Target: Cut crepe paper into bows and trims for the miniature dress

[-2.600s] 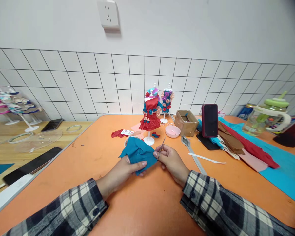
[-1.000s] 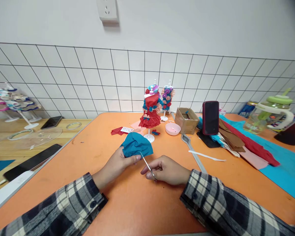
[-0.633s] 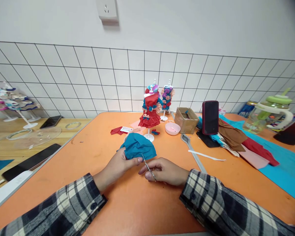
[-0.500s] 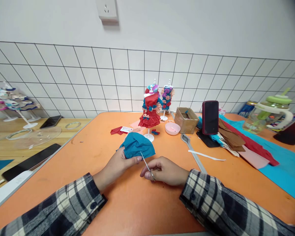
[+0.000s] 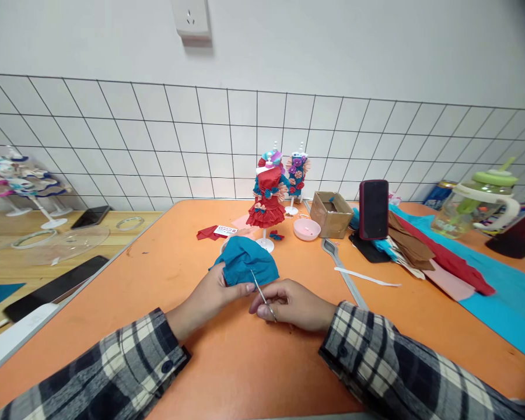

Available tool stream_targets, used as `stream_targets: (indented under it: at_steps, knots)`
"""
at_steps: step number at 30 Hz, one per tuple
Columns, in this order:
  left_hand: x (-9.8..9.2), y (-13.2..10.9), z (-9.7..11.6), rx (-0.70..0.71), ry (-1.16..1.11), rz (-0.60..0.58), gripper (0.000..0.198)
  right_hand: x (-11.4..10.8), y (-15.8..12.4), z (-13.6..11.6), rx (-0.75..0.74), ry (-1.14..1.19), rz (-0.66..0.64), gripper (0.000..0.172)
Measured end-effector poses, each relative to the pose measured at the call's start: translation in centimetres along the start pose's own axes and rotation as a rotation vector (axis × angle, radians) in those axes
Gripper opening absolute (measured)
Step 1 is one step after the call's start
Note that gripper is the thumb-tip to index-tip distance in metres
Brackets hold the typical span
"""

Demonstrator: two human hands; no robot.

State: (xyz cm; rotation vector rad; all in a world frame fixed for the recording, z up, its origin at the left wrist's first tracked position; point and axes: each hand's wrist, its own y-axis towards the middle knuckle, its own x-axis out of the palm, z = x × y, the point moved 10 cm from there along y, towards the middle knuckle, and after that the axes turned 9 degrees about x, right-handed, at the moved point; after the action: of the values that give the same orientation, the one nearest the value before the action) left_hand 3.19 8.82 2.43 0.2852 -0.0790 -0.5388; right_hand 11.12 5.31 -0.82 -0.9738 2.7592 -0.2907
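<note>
My left hand (image 5: 210, 297) pinches a crumpled piece of teal paper (image 5: 245, 263) just above the orange table (image 5: 166, 274). My right hand (image 5: 295, 304) is closed round small metal scissors (image 5: 259, 289), whose thin blades point up-left into the lower edge of the teal paper. Both sleeves are plaid. Behind the paper stands a small mannequin in a red paper dress (image 5: 268, 201) on a white stand, with a second decorated mannequin (image 5: 296, 178) beside it.
Behind: a pink dish (image 5: 307, 229), a cardboard box (image 5: 332, 213), an upright phone (image 5: 373, 209). A metal ruler (image 5: 343, 271) and a white strip (image 5: 367, 277) lie right of my hands. Brown, red, pink and teal sheets (image 5: 446, 262) and a green-lidded bottle (image 5: 481, 201) fill the right. Phones lie left.
My right hand with the scissors came down from the paper's right edge to its lower edge. My left hand shifted the teal paper slightly; in the last half second little moved.
</note>
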Motion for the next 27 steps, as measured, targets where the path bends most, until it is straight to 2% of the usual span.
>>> stream_targets:
  at_steps: [4, 9, 14, 20, 24, 27]
  knots:
    - [0.1, -0.2, -0.4, -0.018, -0.016, -0.004, 0.048, 0.0, 0.1, -0.2, -0.001, -0.011, 0.006, 0.038]
    - [-1.6, -0.3, 0.4, 0.033, -0.011, 0.082, 0.041, -0.6, 0.2, 0.3, 0.030, -0.081, 0.061, 0.027]
    - [-3.0, 0.1, 0.5, 0.019, 0.065, 0.155, 0.039, -0.2, 0.2, 1.0, 0.068, -0.086, 0.024, 0.027]
    - [-2.4, 0.1, 0.4, 0.033, 0.087, 0.094, 0.039, 0.0, -0.1, 0.5, 0.051, -0.088, -0.002, 0.032]
    - [-2.7, 0.1, 0.6, 0.033, 0.131, 0.131, 0.045, 0.1, -0.3, 0.3, 0.068, -0.073, -0.022, 0.031]
    - [-2.3, 0.2, 0.5, 0.017, 0.126, 0.122, 0.046, 0.2, -0.4, 0.3, 0.074, -0.066, -0.033, 0.037]
